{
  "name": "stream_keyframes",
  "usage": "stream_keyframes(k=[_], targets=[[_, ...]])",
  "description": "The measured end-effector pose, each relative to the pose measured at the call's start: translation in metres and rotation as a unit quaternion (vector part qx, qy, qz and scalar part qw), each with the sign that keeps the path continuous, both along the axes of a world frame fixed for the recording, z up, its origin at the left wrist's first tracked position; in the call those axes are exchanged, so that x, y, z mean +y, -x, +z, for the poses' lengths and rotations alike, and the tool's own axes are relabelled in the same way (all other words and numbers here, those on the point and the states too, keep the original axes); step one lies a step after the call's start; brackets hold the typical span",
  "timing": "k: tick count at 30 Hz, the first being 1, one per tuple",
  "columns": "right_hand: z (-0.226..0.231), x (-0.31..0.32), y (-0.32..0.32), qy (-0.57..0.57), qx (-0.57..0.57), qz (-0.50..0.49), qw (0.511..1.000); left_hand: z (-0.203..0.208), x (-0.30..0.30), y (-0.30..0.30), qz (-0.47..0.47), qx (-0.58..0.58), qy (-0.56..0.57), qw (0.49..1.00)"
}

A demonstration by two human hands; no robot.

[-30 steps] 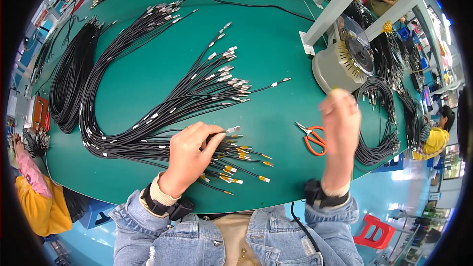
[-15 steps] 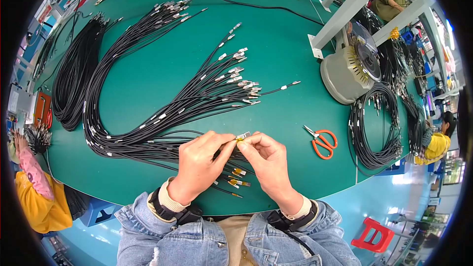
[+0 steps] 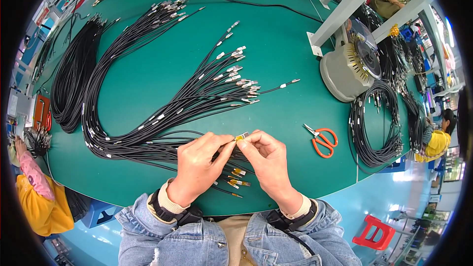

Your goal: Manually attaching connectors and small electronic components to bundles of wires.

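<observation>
Thumb and forefinger of the left hand [image 3: 202,162] close in a pinch behind a silver cable connector [image 3: 245,135], low in the centre of the frame, while the right hand [image 3: 268,162] meets it with thumb and forefinger together at a scrap of yellow tape [image 3: 240,138] beside the metal; how much cable lies inside the left pinch cannot be told. The step in hand looks to be wrapping that tape around the connector's neck, and the next move seems to call for a steady left pinch while the right fingers press the strip flat. Just below the hands lie other yellow-taped cable ends [image 3: 240,183]. The black cable bundle [image 3: 116,145] runs out to the left and bends up toward the upper left, one branch fanning white-tagged ends [image 3: 244,83] above the hands. Orange-handled snips [image 3: 316,134] lie right of centre, apart from the right hand. Farther out, a grey machine [image 3: 340,76] stands at the upper right, beside a coil of black cable [image 3: 358,145].
</observation>
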State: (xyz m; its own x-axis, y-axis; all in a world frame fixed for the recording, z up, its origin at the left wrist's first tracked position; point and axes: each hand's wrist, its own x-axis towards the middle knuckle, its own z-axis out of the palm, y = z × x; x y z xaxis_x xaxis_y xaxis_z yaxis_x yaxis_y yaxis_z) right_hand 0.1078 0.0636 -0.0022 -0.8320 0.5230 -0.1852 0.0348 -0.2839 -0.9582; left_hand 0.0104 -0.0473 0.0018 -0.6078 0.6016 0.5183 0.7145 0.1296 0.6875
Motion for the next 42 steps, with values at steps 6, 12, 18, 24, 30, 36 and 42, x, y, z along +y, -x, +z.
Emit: stream_keyframes(k=[6, 12, 18, 24, 30, 36, 42], targets=[[-0.001, 0.000, 0.000, 0.003, -0.005, 0.000, 1.000, 0.001, -0.001, -0.001, 0.003, -0.003, 0.005, 1.000], [-0.001, 0.000, 0.001, 0.011, -0.004, -0.001, 1.000, 0.005, -0.001, -0.003, 0.003, -0.010, 0.008, 1.000], [0.000, -0.001, -0.001, 0.020, -0.005, 0.005, 1.000, -0.002, -0.004, 0.001, -0.022, 0.090, 0.039, 0.995], [0.014, -0.001, -0.006, 0.079, -0.025, 0.014, 0.996, -0.004, -0.004, -0.001, -0.002, 0.077, 0.018, 0.997], [0.011, 0.003, -0.010, 0.151, -0.009, 0.036, 0.988, 0.000, -0.002, -0.002, 0.003, 0.070, 0.033, 0.997], [0.015, -0.002, -0.003, 0.099, -0.024, 0.015, 0.995, 0.004, -0.002, -0.002, 0.009, 0.031, 0.044, 0.998], [0.008, -0.001, -0.003, 0.101, -0.010, 0.011, 0.995, -0.002, -0.002, -0.003, 0.010, 0.026, 0.013, 1.000]])
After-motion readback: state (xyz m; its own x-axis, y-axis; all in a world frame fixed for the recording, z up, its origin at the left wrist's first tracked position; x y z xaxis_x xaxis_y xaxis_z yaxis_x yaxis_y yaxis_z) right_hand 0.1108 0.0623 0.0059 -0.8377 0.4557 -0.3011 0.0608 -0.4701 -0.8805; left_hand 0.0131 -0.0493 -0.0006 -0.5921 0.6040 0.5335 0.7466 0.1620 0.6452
